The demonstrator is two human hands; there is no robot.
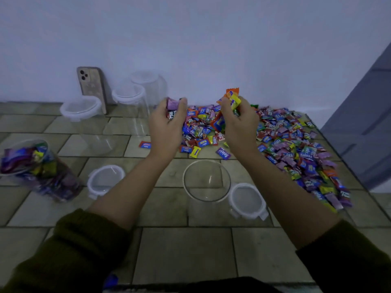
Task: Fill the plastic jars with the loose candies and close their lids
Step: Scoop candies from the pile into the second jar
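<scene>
A wide heap of wrapped candies (296, 144) covers the tiled floor from the middle to the right. My left hand (167, 125) is closed around a fistful of candies at the heap's left end. My right hand (239, 123) grips another bunch, with orange and yellow wrappers sticking out on top. Both hands hover just beyond an empty clear jar (206, 180) that stands open in front of me. Its white lid (247, 200) lies to its right. A jar full of candies (36, 168) stands open at the left, with a second lid (105, 179) beside it.
Three lidded empty jars (84, 119) (131, 104) (148, 85) stand at the back left near the wall. A phone (92, 85) leans against the wall behind them. A grey door (368, 115) closes off the right side. A few stray candies (145, 144) lie apart from the heap.
</scene>
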